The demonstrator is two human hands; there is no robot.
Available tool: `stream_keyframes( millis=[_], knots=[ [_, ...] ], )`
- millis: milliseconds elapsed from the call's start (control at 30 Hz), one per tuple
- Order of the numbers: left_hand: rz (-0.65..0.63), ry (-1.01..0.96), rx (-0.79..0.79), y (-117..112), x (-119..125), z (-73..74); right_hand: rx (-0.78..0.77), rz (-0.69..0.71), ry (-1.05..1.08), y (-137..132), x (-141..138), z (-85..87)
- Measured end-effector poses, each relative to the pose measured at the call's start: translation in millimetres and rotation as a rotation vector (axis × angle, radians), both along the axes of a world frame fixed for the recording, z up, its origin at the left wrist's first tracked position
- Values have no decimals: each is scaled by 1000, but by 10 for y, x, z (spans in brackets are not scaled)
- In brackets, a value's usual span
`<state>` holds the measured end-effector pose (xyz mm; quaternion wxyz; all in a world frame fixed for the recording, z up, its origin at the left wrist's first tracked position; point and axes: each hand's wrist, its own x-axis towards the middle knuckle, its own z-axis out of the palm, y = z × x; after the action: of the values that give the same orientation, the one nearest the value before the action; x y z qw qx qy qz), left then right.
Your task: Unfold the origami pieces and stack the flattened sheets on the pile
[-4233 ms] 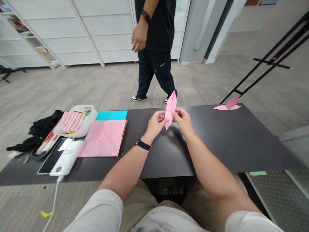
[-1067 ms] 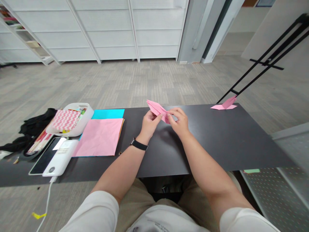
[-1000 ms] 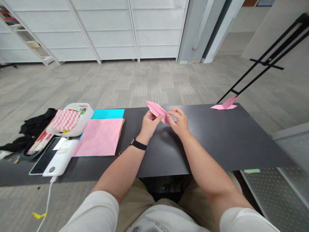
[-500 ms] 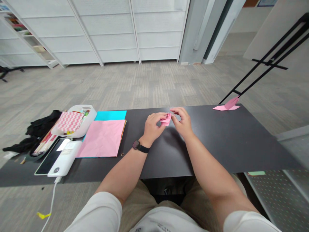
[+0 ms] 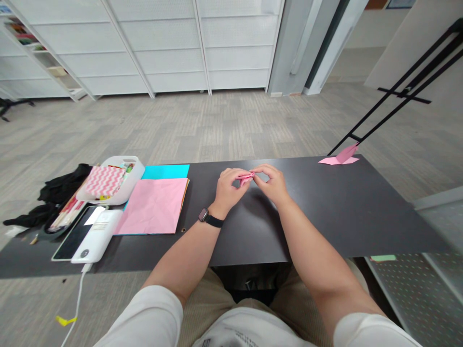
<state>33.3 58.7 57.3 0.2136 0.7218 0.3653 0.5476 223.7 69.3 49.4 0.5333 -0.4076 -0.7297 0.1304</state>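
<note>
My left hand (image 5: 228,187) and my right hand (image 5: 274,182) meet over the middle of the black table (image 5: 343,212). Both pinch a small folded pink paper piece (image 5: 246,177) between their fingertips. The piece lies nearly edge-on and low over the table, mostly hidden by my fingers. A dark watch sits on my left wrist.
A pink sheet (image 5: 154,206) on a stack of coloured paper, with a cyan sheet (image 5: 166,171) behind, lies to the left. Further left are a white tray (image 5: 110,180) of supplies, a phone (image 5: 70,240), a white device (image 5: 97,236) and black cloth (image 5: 58,185). A folded pink paper (image 5: 342,157) rests at the far right corner.
The pink piece has gone from held upright to tipped flat and lowered close to the table between both hands. The person who walked behind the table has left the view.
</note>
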Motion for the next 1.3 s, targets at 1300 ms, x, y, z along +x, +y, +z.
stream_keyframes(
  millis=[1300],
  knots=[
    [15, -66, -24, 72, -33, -36, -255, -74, 310, 55, 59, -45]
  ],
)
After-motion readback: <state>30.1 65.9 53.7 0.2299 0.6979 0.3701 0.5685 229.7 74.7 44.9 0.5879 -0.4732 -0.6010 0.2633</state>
